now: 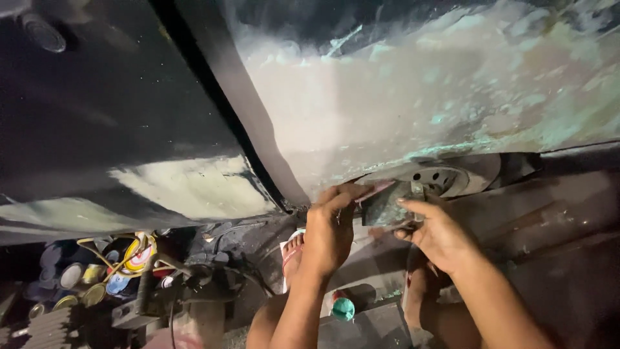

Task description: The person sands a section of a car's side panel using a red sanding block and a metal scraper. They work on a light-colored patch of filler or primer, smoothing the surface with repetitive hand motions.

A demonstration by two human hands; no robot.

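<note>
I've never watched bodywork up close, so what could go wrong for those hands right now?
Both hands, left hand and right hand, pinch a small flat scraper against the filler-covered car panel; a slip might gouge the smooth filler or nick bare fingers. The tins crowded low at the left could perhaps get knocked over.
</note>
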